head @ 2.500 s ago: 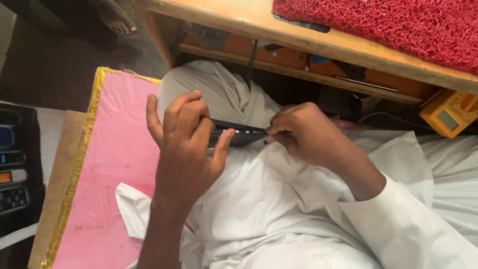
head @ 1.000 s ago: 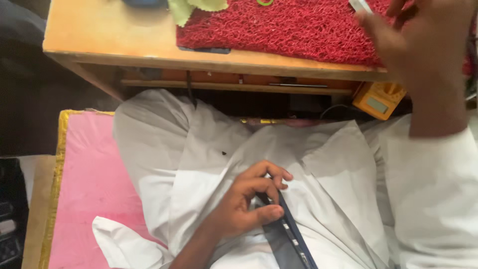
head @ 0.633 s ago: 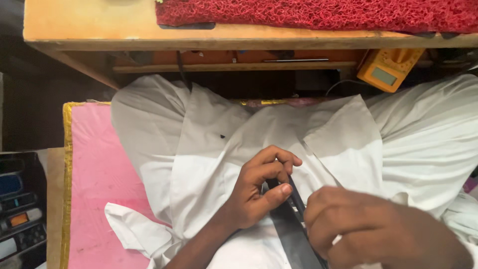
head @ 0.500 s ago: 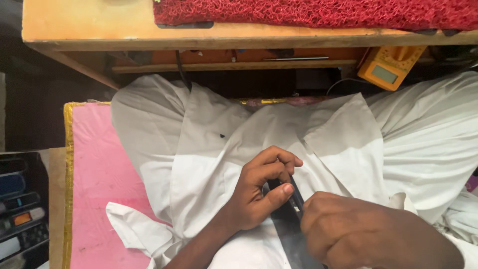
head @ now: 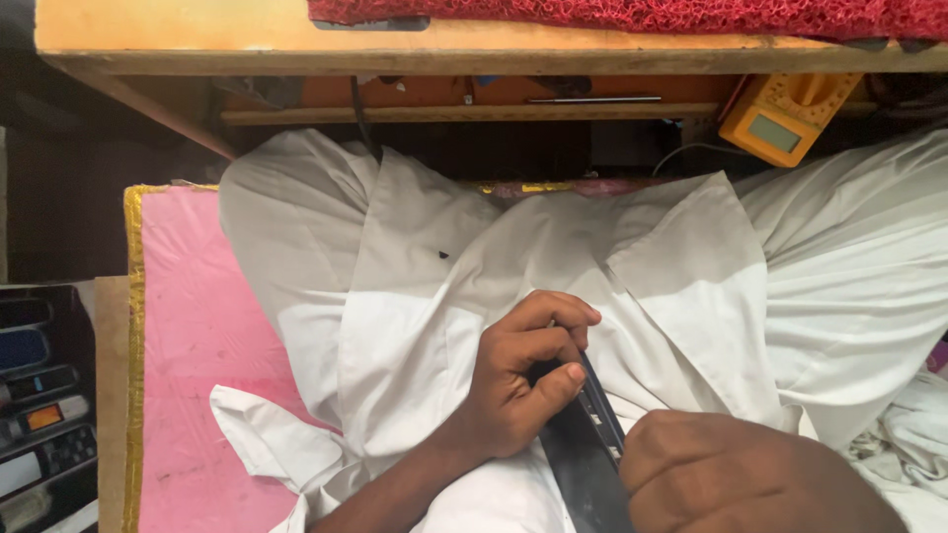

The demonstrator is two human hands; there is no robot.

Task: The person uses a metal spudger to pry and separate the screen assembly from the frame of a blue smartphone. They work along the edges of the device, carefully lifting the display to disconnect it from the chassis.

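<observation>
The long black device (head: pixel 585 449) is lying on the white garment (head: pixel 513 257) over the lap, below the wooden counter (head: pixel 197 35). The left hand (head: pixel 518 380) is gripping the device's upper end, fingers (head: pixel 553 385) curled closed around it. The right hand (head: pixel 741 479) is sitting just right of the device, touching its edge and hiding its lower part; its own grip cannot be told. A yellow meter (head: pixel 785 118) is hanging under the counter, above right of the device. A pink cushion (head: pixel 188 345) is lying to the device's left. Since half a second ago, the right hand is sitting slightly lower; the left grip is remaining unchanged.
</observation>
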